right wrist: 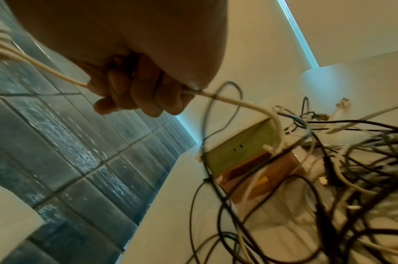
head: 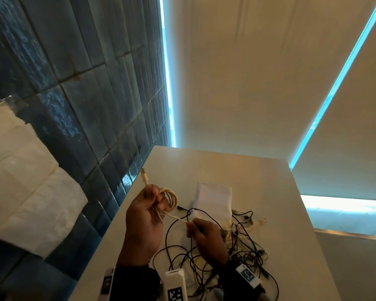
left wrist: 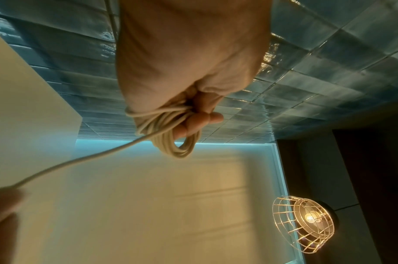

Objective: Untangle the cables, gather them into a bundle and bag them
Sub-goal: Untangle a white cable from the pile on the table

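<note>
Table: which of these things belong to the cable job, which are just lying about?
Job:
- white cable, coiled in left hand, fed by right hand
- tangled black cables
- white bag

Lying about:
- white paper stack
- wire-cage lamp

Open table beyond and left of the hands; cable clutter under and right of them.

The left hand (head: pixel 144 216) is raised off the white table (head: pixel 258 177), with a bare strip between it and the tiled wall (head: pixel 78 101). The taut white cable (head: pixel 178 218) bars the gap between it and the right hand (head: pixel 205 237). Just beyond the right hand lies a white pouch (head: pixel 213 198); below and right of it sprawl tangled black cables (head: pixel 243 250). Past the pouch the table is bare.
</note>
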Demonstrator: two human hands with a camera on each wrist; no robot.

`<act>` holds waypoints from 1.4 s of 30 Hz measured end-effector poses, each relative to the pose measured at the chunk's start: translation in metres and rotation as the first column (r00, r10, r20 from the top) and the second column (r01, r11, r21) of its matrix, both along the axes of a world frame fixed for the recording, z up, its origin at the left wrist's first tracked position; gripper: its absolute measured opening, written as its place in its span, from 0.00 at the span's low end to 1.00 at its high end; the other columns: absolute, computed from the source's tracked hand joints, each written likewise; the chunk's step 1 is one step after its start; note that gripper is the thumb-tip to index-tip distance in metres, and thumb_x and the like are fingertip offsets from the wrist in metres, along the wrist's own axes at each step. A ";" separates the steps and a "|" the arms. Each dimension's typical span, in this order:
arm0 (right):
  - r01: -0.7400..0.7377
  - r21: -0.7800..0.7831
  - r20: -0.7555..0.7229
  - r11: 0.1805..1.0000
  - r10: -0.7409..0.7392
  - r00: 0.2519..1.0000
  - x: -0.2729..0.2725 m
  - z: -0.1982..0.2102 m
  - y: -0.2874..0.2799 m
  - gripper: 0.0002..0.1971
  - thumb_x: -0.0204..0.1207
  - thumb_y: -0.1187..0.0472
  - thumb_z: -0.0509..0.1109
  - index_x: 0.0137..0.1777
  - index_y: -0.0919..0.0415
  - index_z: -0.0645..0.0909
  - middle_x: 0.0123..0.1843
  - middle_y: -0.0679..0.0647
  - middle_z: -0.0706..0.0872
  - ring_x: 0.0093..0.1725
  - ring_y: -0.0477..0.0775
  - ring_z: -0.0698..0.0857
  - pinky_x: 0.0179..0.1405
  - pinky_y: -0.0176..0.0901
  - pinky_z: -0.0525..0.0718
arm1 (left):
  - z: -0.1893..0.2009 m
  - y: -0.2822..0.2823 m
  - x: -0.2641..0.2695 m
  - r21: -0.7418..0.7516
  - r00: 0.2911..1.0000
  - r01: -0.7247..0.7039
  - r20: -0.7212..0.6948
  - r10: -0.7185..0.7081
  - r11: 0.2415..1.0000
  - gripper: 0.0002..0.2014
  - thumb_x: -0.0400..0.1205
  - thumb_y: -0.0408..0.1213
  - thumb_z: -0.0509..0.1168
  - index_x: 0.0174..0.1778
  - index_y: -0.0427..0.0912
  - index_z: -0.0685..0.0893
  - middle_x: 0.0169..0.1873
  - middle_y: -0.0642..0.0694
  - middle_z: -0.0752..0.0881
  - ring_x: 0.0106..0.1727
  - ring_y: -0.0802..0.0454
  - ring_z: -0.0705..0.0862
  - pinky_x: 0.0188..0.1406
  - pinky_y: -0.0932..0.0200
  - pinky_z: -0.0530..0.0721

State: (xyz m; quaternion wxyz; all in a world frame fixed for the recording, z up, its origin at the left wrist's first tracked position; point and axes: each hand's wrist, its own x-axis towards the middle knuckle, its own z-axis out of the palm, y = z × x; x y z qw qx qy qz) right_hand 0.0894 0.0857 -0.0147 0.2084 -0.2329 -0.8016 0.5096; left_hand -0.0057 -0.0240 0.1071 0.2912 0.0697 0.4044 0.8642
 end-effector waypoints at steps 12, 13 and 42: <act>0.196 -0.280 -0.221 0.940 -0.262 0.940 -0.014 0.062 0.011 0.10 0.83 0.61 0.63 0.41 0.59 0.81 0.21 0.43 0.72 0.22 0.42 0.67 0.24 0.35 0.65 | 0.000 0.011 -0.005 -0.154 0.987 -0.115 -0.125 0.096 0.981 0.17 0.86 0.28 0.51 0.32 0.38 0.74 0.22 0.48 0.74 0.26 0.53 0.70 0.36 0.56 0.70; 0.164 -0.296 -0.268 0.941 -0.247 0.931 -0.014 0.073 0.008 0.10 0.83 0.61 0.62 0.42 0.60 0.81 0.22 0.42 0.71 0.21 0.41 0.66 0.23 0.32 0.64 | -0.001 0.013 -0.005 -0.182 0.983 -0.130 -0.150 0.103 0.975 0.17 0.86 0.28 0.51 0.31 0.38 0.75 0.22 0.48 0.74 0.26 0.53 0.70 0.36 0.56 0.70; -0.212 -0.238 -0.156 0.948 0.178 0.972 0.008 0.096 -0.006 0.18 0.79 0.58 0.70 0.26 0.56 0.83 0.21 0.45 0.78 0.23 0.41 0.72 0.28 0.32 0.71 | 0.001 0.004 0.016 -0.109 0.971 0.197 -0.115 -0.210 0.974 0.20 0.80 0.44 0.54 0.25 0.44 0.82 0.29 0.43 0.80 0.39 0.48 0.81 0.49 0.53 0.77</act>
